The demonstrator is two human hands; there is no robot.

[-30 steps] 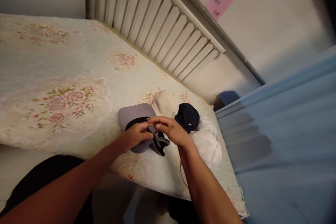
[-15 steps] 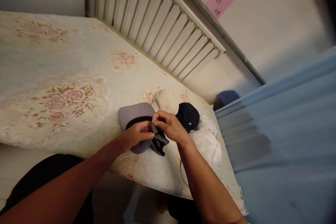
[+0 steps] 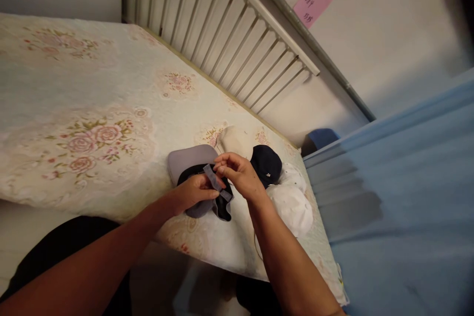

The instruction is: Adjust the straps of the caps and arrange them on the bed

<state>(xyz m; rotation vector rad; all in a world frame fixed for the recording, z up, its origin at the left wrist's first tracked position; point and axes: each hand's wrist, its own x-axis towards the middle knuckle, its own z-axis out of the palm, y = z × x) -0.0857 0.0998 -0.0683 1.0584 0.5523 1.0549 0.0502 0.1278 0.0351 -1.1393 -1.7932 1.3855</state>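
Note:
A grey baseball cap [image 3: 192, 154] lies upside down on the floral bed cover, brim toward the upper left, its black inside showing. My left hand [image 3: 192, 191] pinches the cap's back edge, thumb on the outside. From there the cap's grey strap [image 3: 212, 176] sticks up, its end loose. Close by on the right, my right hand [image 3: 237, 173] has its fingers curved and apart beside the strap; whether a fingertip touches it, I cannot tell. Part of the cap is hidden behind my hands.
Beyond my right hand lie a cream cap [image 3: 235, 140], a navy cap [image 3: 265, 164] and white caps [image 3: 292, 210]. A metal bed rail [image 3: 259, 24] runs along the wall. A blue curtain [image 3: 403, 197] hangs at the right.
The strap end, pinched between both hands before, now stands free and visible. My right hand's fingers have spread and come off it. My left hand stays on the cap.

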